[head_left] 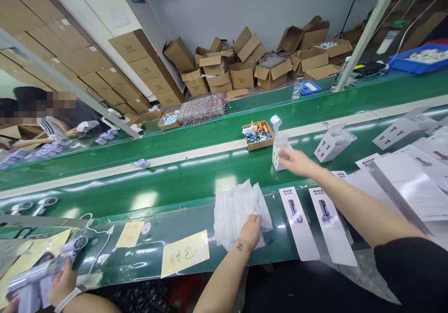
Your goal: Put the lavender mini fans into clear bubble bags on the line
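My left hand rests on a stack of white translucent packing pouches at the near edge of the bench, its fingers curled together over their right side. Farther out, my right hand reaches over the green belt to a small upright white box. Its fingers overlap the box's right side; motion blur hides whether they grip it. Just behind the box is a white round-headed device. Two printed cards showing a hair dryer lie right of the pouches.
A small carton of orange-handled tools stands beside the box. More white boxes and printed sheets lie right. At lower left, a co-worker's hand holds a hair dryer. A handwritten yellow note lies on the bench.
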